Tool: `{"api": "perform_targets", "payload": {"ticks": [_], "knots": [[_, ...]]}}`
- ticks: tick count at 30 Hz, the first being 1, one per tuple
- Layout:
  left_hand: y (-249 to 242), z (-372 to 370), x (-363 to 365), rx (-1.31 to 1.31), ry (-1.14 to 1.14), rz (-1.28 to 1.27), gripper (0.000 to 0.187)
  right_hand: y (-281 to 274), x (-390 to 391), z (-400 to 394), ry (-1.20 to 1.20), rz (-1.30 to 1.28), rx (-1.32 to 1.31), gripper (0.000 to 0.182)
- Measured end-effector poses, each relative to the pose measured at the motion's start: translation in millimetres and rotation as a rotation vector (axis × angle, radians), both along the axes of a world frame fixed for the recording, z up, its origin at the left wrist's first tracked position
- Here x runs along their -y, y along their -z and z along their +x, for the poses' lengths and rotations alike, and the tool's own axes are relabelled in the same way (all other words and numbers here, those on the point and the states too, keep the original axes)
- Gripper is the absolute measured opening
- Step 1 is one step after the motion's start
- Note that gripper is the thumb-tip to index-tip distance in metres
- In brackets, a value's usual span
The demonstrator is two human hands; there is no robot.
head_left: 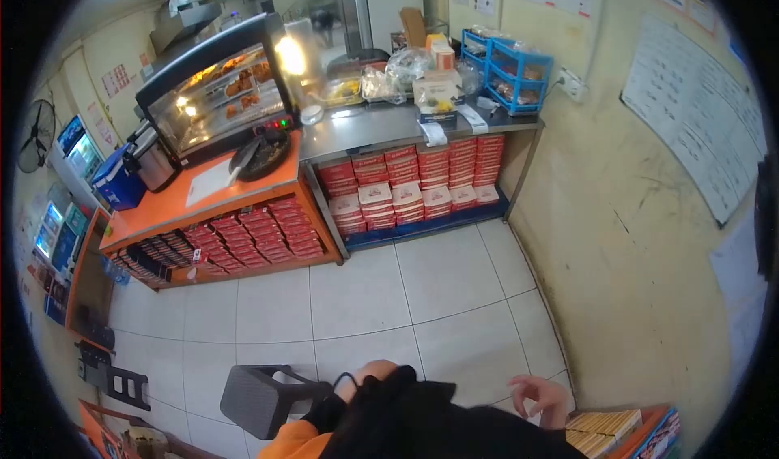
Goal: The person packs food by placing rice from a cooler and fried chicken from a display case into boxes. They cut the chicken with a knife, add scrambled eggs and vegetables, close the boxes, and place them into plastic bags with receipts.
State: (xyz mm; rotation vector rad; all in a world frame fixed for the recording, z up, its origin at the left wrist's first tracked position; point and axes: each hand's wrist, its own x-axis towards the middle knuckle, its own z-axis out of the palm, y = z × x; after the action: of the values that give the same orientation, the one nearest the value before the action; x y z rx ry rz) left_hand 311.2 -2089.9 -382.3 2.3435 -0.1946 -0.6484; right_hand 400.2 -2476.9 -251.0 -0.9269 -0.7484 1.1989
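My left hand (372,373) is in front of my body, partly covered by black cloth. Its fingers are hidden, and a thin black cord loops beside it. An orange sleeve with a black cuff leads to it. Next to this arm stands a dark grey plastic stool (256,398). My right hand (544,397) hangs low on the right, fingers loosely bent and apart, with nothing in them. Close by that hand, a stack of flat yellowish pieces (602,435) sits in an orange-edged shelf at the bottom right.
A steel table (357,135) holds bags, boxes and a blue rack (517,74); red and white boxes (406,199) are stacked below. A heated display case (219,90) stands on an orange counter (162,208). A whiteboard (690,106) hangs on the right wall. Tiled floor (357,297) lies between.
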Motion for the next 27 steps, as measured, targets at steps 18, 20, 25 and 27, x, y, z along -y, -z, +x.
{"api": "perform_targets", "payload": {"ticks": [18, 20, 25, 27], "knots": [[34.6, 371.2, -122.6, -0.156, -0.107, -0.457, 0.031, 32.2, -304.7, 428.7, -0.210, -0.115, 0.656, 0.036], [35.6, 415.4, -131.4, 0.053, -0.028, -0.182, 0.028, 79.7, -320.2, 522.5, -0.200, -0.287, 0.665, 0.031], [-37.1, 494.7, -173.2, -0.154, -0.206, 0.372, 0.022, 110.9, -374.5, 789.5, 1.040, -0.505, 0.433, 0.045], [-47.4, 518.6, -194.2, -0.036, -0.384, 0.422, 0.028, 64.0, -392.0, 821.2, 1.075, -0.698, 0.074, 0.048]]}}
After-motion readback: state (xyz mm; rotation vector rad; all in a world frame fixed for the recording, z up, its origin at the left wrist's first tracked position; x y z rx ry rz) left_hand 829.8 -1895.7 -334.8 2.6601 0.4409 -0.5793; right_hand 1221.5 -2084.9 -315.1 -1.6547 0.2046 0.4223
